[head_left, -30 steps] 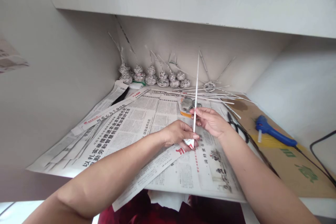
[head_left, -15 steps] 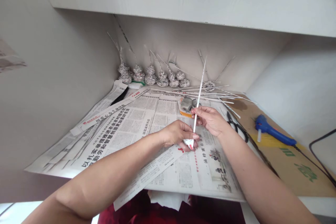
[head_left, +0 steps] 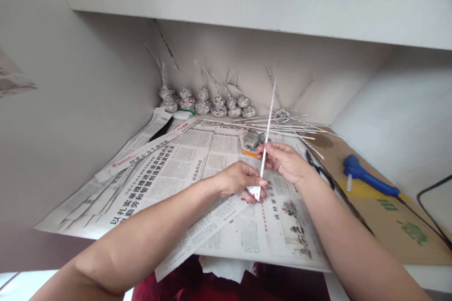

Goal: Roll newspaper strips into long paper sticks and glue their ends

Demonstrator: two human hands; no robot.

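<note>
Between my two hands a newspaper strip (head_left: 208, 233) is partly rolled into a thin, pointed paper tube (head_left: 270, 117), which tilts up and away from me. My left hand (head_left: 240, 181) is closed on the lower end, where the flat strip runs into the roll. Higher on the tube, my right hand (head_left: 282, 160) pinches it between thumb and fingers. The loose tail of the strip slants down to the left, past the table's front edge. Just behind my right hand sits an orange-edged container (head_left: 250, 143) with grey contents, partly hidden.
Newspaper sheets (head_left: 165, 169) cover the table, with cut strips (head_left: 123, 162) stacked at left. Several woven paper gourds (head_left: 219, 106) line the back wall beside loose paper tubes (head_left: 282, 129). At right are scissors (head_left: 319, 167) and a blue glue gun (head_left: 369, 176) on cardboard (head_left: 381, 240).
The tube has turned slightly as its rolled lower end shifts in my fingers. The strip's loose tail has drawn a little to the right. Both hands keep their hold.
</note>
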